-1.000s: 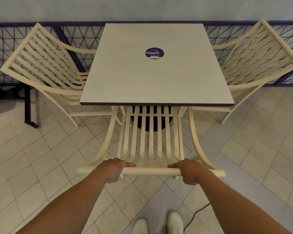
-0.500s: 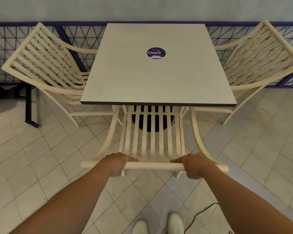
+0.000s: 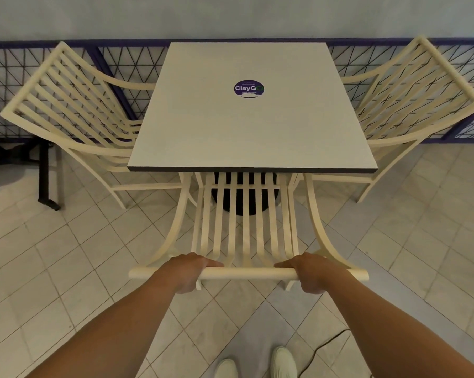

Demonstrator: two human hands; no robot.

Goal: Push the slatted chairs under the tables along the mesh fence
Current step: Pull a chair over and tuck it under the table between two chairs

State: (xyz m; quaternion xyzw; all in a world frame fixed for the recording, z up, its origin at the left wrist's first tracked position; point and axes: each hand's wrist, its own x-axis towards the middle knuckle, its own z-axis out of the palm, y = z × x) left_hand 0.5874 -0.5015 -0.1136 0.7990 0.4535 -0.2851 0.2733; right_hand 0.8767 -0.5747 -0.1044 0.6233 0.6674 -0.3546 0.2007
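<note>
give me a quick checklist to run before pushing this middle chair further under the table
1. Left hand gripping the top rail: ok.
2. Right hand gripping the same rail: ok.
3. Middle chair centred on the table edge: ok.
4. Room ahead of the dark table base under the top: cannot tell.
5. Left chair and right chair clear of the middle chair's sides: cannot tell, legs crowd near the table corners.
6. Cable by the shoes clear of feet: not ok, lies close.

Bare forearms, white shoes [image 3: 283,361]
</note>
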